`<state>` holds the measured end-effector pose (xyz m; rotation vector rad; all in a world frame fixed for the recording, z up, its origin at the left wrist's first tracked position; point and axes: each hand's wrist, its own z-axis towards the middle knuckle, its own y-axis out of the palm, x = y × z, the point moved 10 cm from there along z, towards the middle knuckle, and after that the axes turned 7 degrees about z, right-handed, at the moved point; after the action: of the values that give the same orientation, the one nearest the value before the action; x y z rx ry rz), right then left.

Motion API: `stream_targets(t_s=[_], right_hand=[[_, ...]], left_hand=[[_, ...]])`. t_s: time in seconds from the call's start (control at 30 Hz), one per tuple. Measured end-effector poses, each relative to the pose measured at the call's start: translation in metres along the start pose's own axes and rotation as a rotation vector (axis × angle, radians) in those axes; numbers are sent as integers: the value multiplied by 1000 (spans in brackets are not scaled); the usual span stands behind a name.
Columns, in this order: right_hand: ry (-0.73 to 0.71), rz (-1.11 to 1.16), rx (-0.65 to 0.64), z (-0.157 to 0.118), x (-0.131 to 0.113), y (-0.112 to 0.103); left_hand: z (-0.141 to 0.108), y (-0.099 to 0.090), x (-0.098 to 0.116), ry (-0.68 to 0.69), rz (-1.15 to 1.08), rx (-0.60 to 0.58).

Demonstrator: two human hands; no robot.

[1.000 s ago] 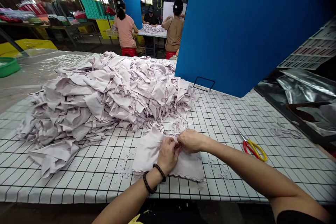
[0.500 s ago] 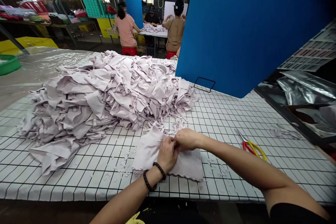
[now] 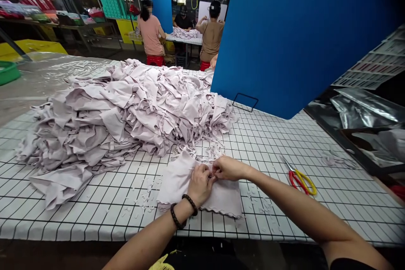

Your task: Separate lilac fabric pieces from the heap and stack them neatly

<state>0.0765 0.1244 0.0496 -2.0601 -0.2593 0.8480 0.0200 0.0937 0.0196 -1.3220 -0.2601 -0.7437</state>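
Observation:
A pale lilac garment [image 3: 224, 198] with a scalloped hem lies flat near the table's front edge, its thin straps bunched at the far end. My left hand [image 3: 201, 183], two dark beaded bracelets at its wrist, rests on the garment with fingers curled at its middle. Opposite it, my right hand [image 3: 229, 168] pinches at the same spot, its fingertips meeting those of the left. Both hands seem to grip the garment's cloth; any smaller piece between the fingertips is hidden. Scissors [image 3: 300, 180] with red and yellow handles lie to the right, touched by neither hand.
A large heap of lilac garments [image 3: 126, 109] covers the table's left and middle. Small cloth scraps [image 3: 147, 194] lie around the garment. A big blue board [image 3: 284, 38] leans at the far right on a black wire stand [image 3: 245, 102]. Several people work at a table behind.
My right hand has shifted slightly, its fingertips still meeting the left hand's at the garment's middle. The whole view has drifted a little. Garment and scissors lie as before.

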Motion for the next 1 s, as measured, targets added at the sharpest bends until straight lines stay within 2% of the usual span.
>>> stream_targets(t_s=[0.1, 0.17, 0.23, 0.3, 0.4, 0.5, 0.67, 0.8, 0.87, 0.93, 1.0], right_hand=[[-77, -355, 35, 2, -31, 6], [-115, -450, 26, 6, -44, 12], [-135, -447, 10, 9, -46, 15], [-129, -361, 15, 10, -38, 11], [-48, -110, 36, 7, -11, 1], [14, 110, -24, 4, 11, -1], [39, 119, -63, 7, 25, -13], [-13, 127, -47, 10, 32, -26], [27, 95, 42, 13, 41, -37], [92, 70, 244, 17, 45, -57], [86, 157, 426, 24, 36, -72]], left_hand=[[-1, 0, 2, 20, 24, -7], [-1, -1, 2, 17, 33, 1], [-1, -2, 0, 11, 34, 8], [0, -2, -1, 4, 30, 6], [1, -2, -2, -7, 22, 2], [2, 0, -1, -12, 13, -6], [1, -4, 0, -18, -18, 13], [0, -13, 1, -24, -73, 76], [0, -13, 4, -11, -94, 62], [0, -15, 8, 2, -139, 45], [-2, -26, 11, 3, -231, 67]])
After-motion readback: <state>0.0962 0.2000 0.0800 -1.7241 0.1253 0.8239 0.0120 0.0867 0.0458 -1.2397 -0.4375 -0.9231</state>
